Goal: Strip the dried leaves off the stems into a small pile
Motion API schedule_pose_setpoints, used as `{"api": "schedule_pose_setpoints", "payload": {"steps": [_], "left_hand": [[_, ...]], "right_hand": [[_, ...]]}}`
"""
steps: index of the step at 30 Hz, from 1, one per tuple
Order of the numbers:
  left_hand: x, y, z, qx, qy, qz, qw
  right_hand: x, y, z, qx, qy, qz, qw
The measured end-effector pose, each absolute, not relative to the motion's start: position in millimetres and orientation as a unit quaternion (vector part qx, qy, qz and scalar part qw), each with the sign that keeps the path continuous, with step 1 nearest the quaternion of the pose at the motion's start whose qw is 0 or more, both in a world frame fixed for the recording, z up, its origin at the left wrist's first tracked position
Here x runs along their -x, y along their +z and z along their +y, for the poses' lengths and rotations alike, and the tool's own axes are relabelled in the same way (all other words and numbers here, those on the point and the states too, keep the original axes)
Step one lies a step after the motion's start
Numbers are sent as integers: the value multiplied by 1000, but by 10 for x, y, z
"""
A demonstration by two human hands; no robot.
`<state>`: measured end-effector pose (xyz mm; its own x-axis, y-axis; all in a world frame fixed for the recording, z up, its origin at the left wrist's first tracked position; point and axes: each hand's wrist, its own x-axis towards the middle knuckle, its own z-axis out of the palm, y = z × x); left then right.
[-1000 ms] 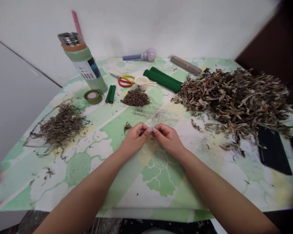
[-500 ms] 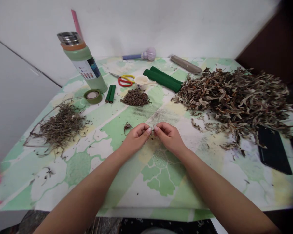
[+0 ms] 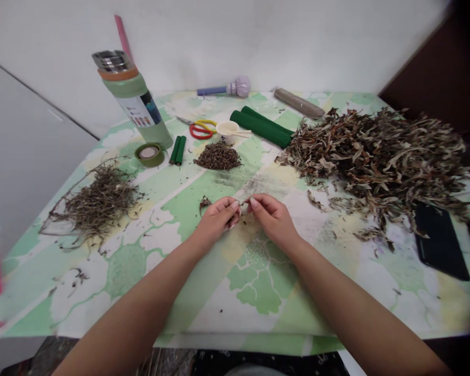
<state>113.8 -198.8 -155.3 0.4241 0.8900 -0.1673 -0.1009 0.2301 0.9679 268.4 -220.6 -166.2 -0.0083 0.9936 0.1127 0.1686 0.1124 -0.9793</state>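
My left hand and my right hand meet fingertip to fingertip over the middle of the green-and-white patterned table. Both are curled in a pinch on a small dried leaf piece held between them, mostly hidden by the fingers. A loose leaf scrap lies just left of my left hand. A big heap of dried leaves spreads to the right, a pile of bare stems to the left, and a small mound of crumbled leaf lies behind my hands.
At the back stand a green flask, a tape roll, two small green sticks, scissors, a white cup, green rolls, a brown roll and a purple brush. A black phone lies right.
My two hands have shifted slightly away from me and my fingers have reworked their pinch on the leaf piece. Nothing else on the table has moved.
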Motion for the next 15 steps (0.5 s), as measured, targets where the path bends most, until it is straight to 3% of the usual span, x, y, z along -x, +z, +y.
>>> {"api": "schedule_pose_setpoints", "payload": {"steps": [15], "left_hand": [[-1196,-1600,-2025,-463,396,369,702]], "right_hand": [[-2640,-1629,-2226,479,359,-612,518]]}}
